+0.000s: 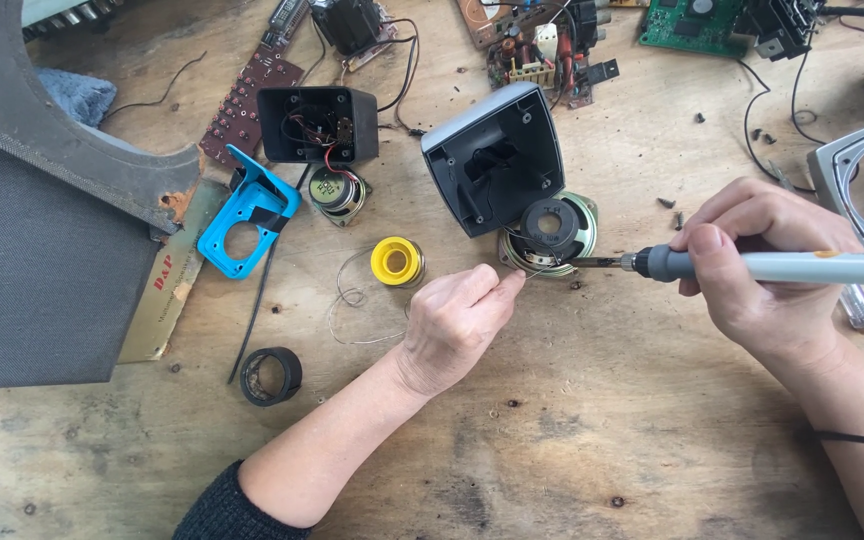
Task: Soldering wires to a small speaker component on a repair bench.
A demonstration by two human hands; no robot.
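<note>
Two hands at work over a round speaker driver (550, 232) lying magnet-up near the middle of the plywood bench (572, 440). Right hand (764, 262) is wrapped tight around the grey soldering iron (782, 266), tip aimed left at the driver's near rim. Left hand (457, 318) has thumb and fingers pressed together, pinching thin solder wire (537, 270) and feeding its end to the same spot; the slack loops back to the yellow solder spool (397, 262) just beside the wrist.

Risks, as I judge them:
- Left fingertips sit close to the hot tip; a slip in either hand means a burn.
- The driver is loose on the bench, so tip pressure could shove it off the joint.
- The grey speaker housing (497, 160) leans over the driver's far edge; plastic near heat could melt.
- Too long on the terminal could lift the tab or scorch the cone.

Bench is scuffed, stained plywood, cluttered. Far edge: circuit boards (542, 50), black wires, loose screws. Left edge: large dark speaker cabinet (42, 260), a blue plastic bracket (247, 212), a small black enclosure (317, 125) with a second small driver (337, 192). A black tape roll (272, 376) sits toward the near left. No walls or floor in view.
</note>
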